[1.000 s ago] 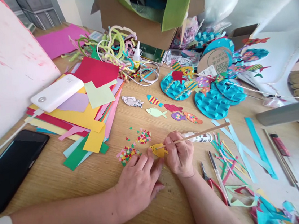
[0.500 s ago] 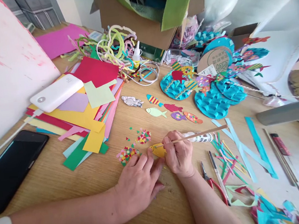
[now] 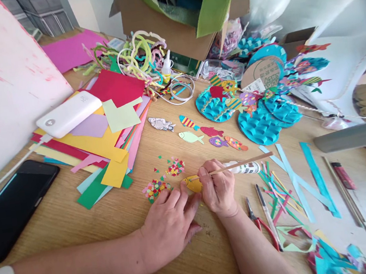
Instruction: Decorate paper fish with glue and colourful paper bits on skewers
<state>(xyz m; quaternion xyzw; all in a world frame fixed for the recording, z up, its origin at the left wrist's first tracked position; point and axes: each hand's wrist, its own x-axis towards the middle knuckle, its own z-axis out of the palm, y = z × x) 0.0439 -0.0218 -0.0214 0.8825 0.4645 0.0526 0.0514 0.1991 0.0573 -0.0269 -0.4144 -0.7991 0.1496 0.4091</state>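
A yellow paper fish point(image 3: 193, 184) with a drawn face lies flat on the wooden table. My right hand point(image 3: 218, 188) pinches a thin wooden stick point(image 3: 242, 163), whose tip touches the fish near its head. Resting on the table, my left hand point(image 3: 168, 223) has its fingers stretched out, and the fingertips meet the fish's left and lower edge. My right hand covers the fish's tail end. Left of the fish lie a heap of small paper dots point(image 3: 156, 190) and a heap of tiny paper triangles point(image 3: 175, 167). Behind my right hand lies a white bottle point(image 3: 248, 167), partly hidden.
Several finished paper fish point(image 3: 191, 137) lie beyond my hands. Coloured paper point(image 3: 103, 142), a power bank point(image 3: 70, 114) and a phone point(image 3: 18, 206) are at left. Pliers point(image 3: 264, 227), a craft knife point(image 3: 268, 215) and paper strips point(image 3: 295, 181) lie at right. A cardboard box point(image 3: 164, 35) stands behind.
The outer end of the stick has shifted slightly left and down in my right hand, while its tip remains on the fish. My left hand stays in place.
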